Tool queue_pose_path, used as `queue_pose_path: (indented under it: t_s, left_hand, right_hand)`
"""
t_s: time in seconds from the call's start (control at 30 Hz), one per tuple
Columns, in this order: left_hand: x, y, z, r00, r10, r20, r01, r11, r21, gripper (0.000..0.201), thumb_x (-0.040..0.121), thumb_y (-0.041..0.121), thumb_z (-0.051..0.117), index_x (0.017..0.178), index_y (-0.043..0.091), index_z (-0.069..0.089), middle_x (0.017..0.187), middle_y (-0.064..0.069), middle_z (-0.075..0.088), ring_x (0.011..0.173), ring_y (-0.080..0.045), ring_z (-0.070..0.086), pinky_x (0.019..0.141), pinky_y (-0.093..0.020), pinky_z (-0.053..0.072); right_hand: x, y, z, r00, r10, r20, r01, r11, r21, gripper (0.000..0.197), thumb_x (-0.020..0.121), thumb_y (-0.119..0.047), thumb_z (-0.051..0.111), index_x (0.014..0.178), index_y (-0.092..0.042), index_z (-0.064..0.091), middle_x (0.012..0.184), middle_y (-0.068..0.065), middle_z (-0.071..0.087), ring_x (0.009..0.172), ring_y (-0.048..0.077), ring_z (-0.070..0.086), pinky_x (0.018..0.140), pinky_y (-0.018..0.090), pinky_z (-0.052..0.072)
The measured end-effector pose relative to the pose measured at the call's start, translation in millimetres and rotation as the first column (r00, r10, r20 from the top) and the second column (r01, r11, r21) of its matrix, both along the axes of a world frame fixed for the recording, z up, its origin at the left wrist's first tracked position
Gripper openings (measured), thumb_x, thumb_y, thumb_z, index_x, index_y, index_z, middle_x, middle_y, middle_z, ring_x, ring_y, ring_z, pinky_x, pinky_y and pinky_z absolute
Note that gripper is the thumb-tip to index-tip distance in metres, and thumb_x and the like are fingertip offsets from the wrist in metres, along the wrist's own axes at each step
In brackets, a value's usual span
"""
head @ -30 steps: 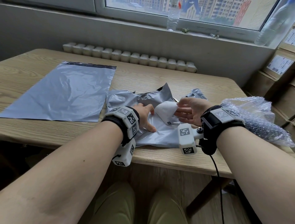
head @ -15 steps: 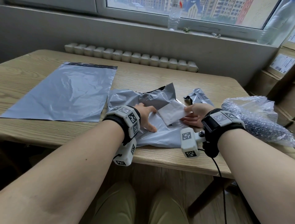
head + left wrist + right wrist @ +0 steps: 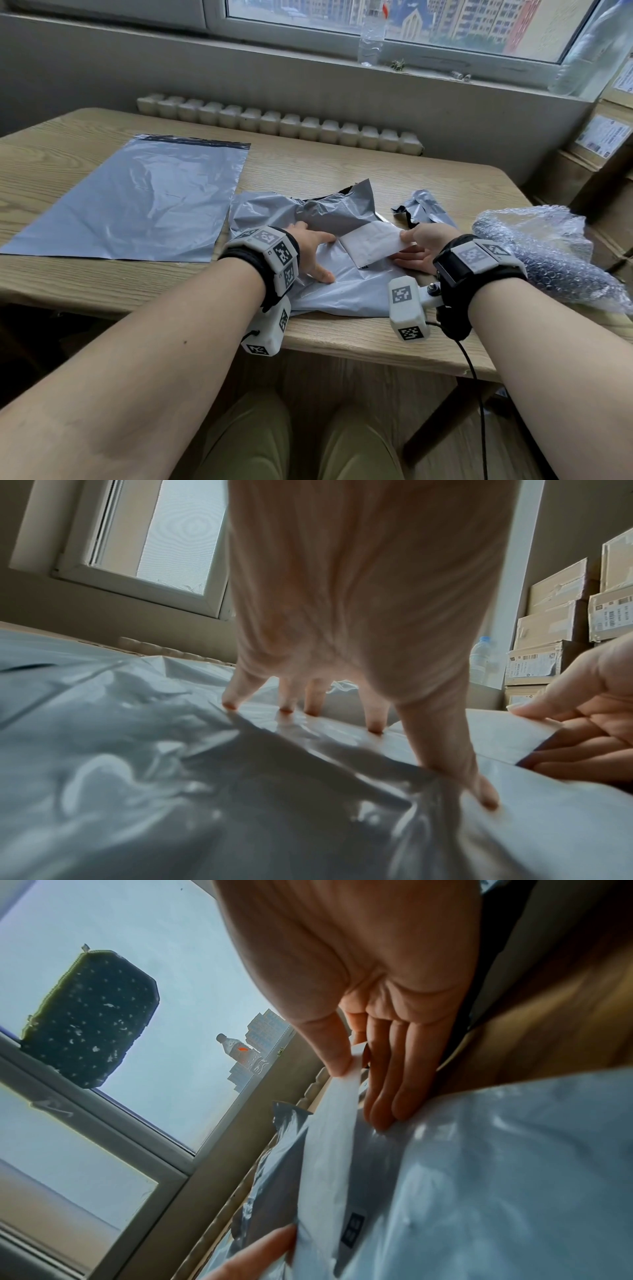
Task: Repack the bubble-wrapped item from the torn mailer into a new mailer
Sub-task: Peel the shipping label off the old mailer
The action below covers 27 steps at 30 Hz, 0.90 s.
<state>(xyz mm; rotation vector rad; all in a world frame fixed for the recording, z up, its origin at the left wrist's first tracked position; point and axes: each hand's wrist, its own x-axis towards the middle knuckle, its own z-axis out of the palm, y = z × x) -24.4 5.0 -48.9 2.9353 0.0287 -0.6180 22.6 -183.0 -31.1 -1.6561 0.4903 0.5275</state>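
The torn grey mailer (image 3: 342,291) lies crumpled at the table's near edge, with a white label (image 3: 370,243) partly lifted off it. My left hand (image 3: 320,255) presses the mailer (image 3: 137,777) flat with spread, straight fingers (image 3: 375,721). My right hand (image 3: 406,247) pinches the label's right edge between thumb and fingers; the right wrist view shows the thumb (image 3: 337,1058) on the label (image 3: 329,1150). The bubble-wrapped item (image 3: 548,253) rests at the table's right edge, beyond my right wrist. A new grey mailer (image 3: 137,198) lies flat on the left.
A torn-off grey strip (image 3: 424,209) lies behind my right hand. A radiator (image 3: 281,128) runs along the table's (image 3: 342,164) far edge. A water bottle (image 3: 371,37) stands on the sill, and cardboard boxes (image 3: 603,144) are stacked at the right.
The label stood curled up between my hands; my right hand has drawn it down and to the right, so it lies flatter. My left hand stays pressed on the mailer.
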Motion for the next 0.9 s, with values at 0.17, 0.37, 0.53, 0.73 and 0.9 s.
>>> queue_pose_path:
  t_s: [0.17, 0.37, 0.53, 0.73, 0.9]
  left_hand:
    - [-0.1, -0.3, 0.1, 1.0, -0.002, -0.004, 0.002, 1.0, 0.006, 0.092, 0.076, 0.059, 0.066, 0.15, 0.04, 0.013, 0.158, -0.013, 0.007, 0.145, -0.032, 0.018, 0.117, -0.047, 0.024]
    - [-0.7, -0.4, 1.2, 1.0, -0.003, -0.002, 0.003, 1.0, 0.009, 0.092, 0.077, 0.059, 0.065, 0.15, 0.039, 0.014, 0.158, -0.013, 0.008, 0.145, -0.031, 0.019, 0.117, -0.045, 0.024]
    - [-0.9, -0.5, 0.2, 1.0, 0.004, -0.009, -0.004, 1.0, 0.003, 0.092, 0.075, 0.059, 0.066, 0.149, 0.04, 0.015, 0.158, -0.012, 0.007, 0.145, -0.031, 0.017, 0.117, -0.047, 0.024]
    - [-0.7, -0.6, 1.3, 1.0, 0.007, -0.016, -0.007, 1.0, 0.002, 0.091, 0.076, 0.059, 0.065, 0.149, 0.04, 0.014, 0.158, -0.011, 0.005, 0.145, -0.031, 0.016, 0.117, -0.047, 0.023]
    - [-0.8, -0.1, 1.5, 1.0, 0.006, -0.014, -0.006, 1.0, -0.003, 0.092, 0.076, 0.059, 0.066, 0.149, 0.04, 0.014, 0.158, -0.012, 0.006, 0.146, -0.031, 0.015, 0.117, -0.047, 0.022]
  right_hand:
    - [2.3, -0.2, -2.3, 0.999, -0.038, 0.002, 0.038, 0.999, 0.013, 0.024, 0.1, -0.01, 0.042, 0.077, -0.002, 0.043, 0.075, 0.012, 0.05, 0.064, 0.022, 0.05, 0.108, 0.04, 0.038]
    - [2.5, -1.1, -3.3, 0.999, -0.044, 0.01, 0.044, 0.999, 0.031, 0.016, 0.1, -0.01, 0.041, 0.088, -0.002, 0.046, 0.076, 0.013, 0.049, 0.065, 0.023, 0.05, 0.109, 0.041, 0.036]
    - [7.0, -6.2, -10.4, 0.996, -0.077, 0.039, 0.074, 0.995, 0.063, 0.031, 0.102, -0.013, 0.036, 0.074, -0.002, 0.043, 0.077, 0.014, 0.049, 0.065, 0.025, 0.049, 0.102, 0.039, 0.041]
    - [10.2, -9.9, -14.8, 0.993, -0.1, 0.063, 0.096, 0.993, 0.065, 0.034, 0.103, -0.018, 0.033, 0.075, -0.001, 0.043, 0.078, 0.015, 0.051, 0.027, 0.023, 0.056, 0.028, 0.032, 0.044]
    - [8.9, -10.9, -12.7, 0.995, -0.066, 0.073, 0.063, 0.997, 0.055, 0.036, 0.104, -0.018, 0.031, 0.076, 0.0, 0.043, 0.072, 0.017, 0.056, 0.026, 0.021, 0.055, 0.025, 0.032, 0.041]
